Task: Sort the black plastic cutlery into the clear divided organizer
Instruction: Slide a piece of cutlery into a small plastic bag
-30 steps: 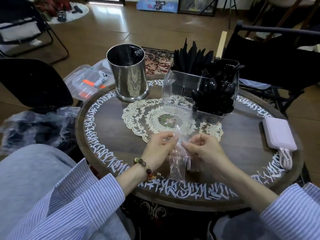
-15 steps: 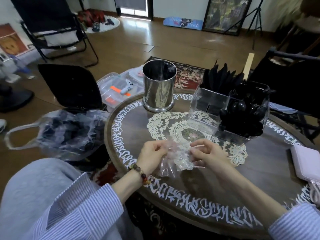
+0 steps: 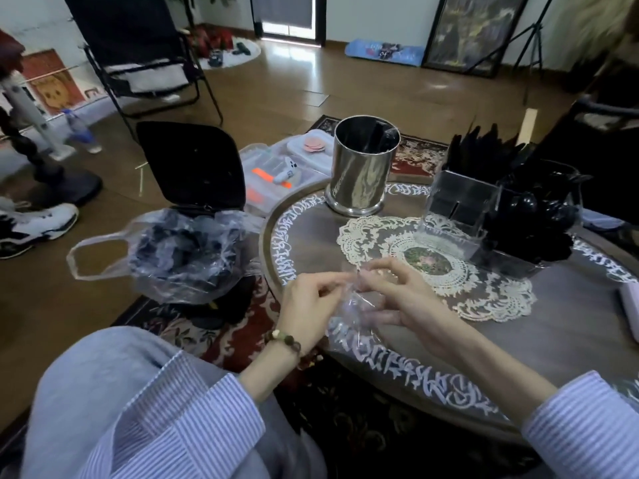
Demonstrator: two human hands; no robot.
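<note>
The clear divided organizer [image 3: 460,202] stands at the back right of the round table, with black plastic cutlery [image 3: 529,223] upright in its right and rear compartments; its front left compartment looks empty. Near the table's front edge, my left hand [image 3: 307,305] and my right hand [image 3: 397,299] are close together and both pinch a crumpled clear plastic wrapper [image 3: 356,302] between them. No cutlery is visible inside the wrapper.
A steel cylinder cup [image 3: 363,167] stands behind the lace doily [image 3: 449,271]. Left of the table is a black bin [image 3: 190,167] lined with a clear bag [image 3: 179,254] of wrappers. A plastic box [image 3: 276,174] sits behind the table, and a pink device [image 3: 632,305] lies at the right edge.
The view has swung left and up, bringing the bin into frame. Both hands have scrunched the hanging wrapper into a smaller wad and drawn closer together.
</note>
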